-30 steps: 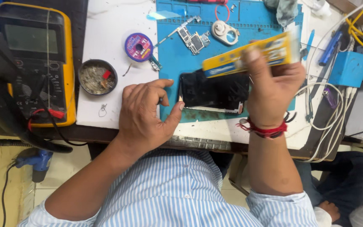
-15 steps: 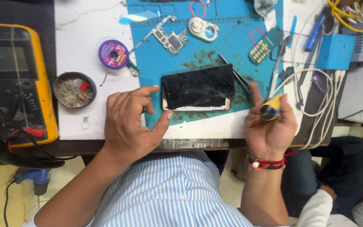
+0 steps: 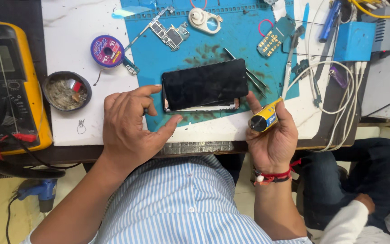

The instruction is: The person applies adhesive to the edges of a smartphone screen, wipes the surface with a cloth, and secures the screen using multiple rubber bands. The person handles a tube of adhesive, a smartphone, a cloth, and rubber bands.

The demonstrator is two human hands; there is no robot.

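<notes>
Right hand [image 3: 271, 135] clenched on yellow tube [image 3: 263, 119], nozzle end toward phone [image 3: 204, 85]. Phone flat on blue mat [image 3: 231, 40], just left of that grip, long axis across the counter [image 3: 64, 27]. Left hand [image 3: 129, 126] released, fingertips at phone's left edge, nearer.

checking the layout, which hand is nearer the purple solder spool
Left. The left hand lies just below the purple solder spool; the right hand, holding a yellow tube, is across the phone.

Bare tabletop [image 3: 68, 27] far left lets a hand pass; tweezers [image 3: 247, 72] and white cables [image 3: 335, 90] crowd right of the phone [image 3: 204, 83].
</notes>
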